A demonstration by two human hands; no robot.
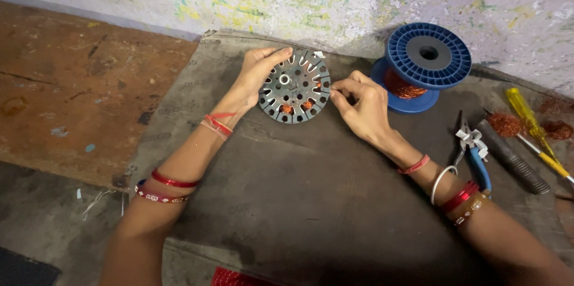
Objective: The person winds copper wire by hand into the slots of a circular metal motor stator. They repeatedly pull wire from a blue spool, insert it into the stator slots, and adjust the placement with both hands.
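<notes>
Slotted metal disc sits at the surface's far edge, 12 o'clock — left hand grips its rim, right hand pinches the 3 o'clock edge. Blue plastic spool of copper wire close by; near half bare.

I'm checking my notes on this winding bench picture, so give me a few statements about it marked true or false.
1. The left hand holds the round slotted metal core by its rim. True.
2. The blue spool carries copper wire. True.
3. The right hand holds the blue-handled pliers. False: the pliers lie on the mat; the right fingers pinch at the core's edge.
4. The yellow-handled screwdriver lies left of the core. False: it lies far right.
</notes>
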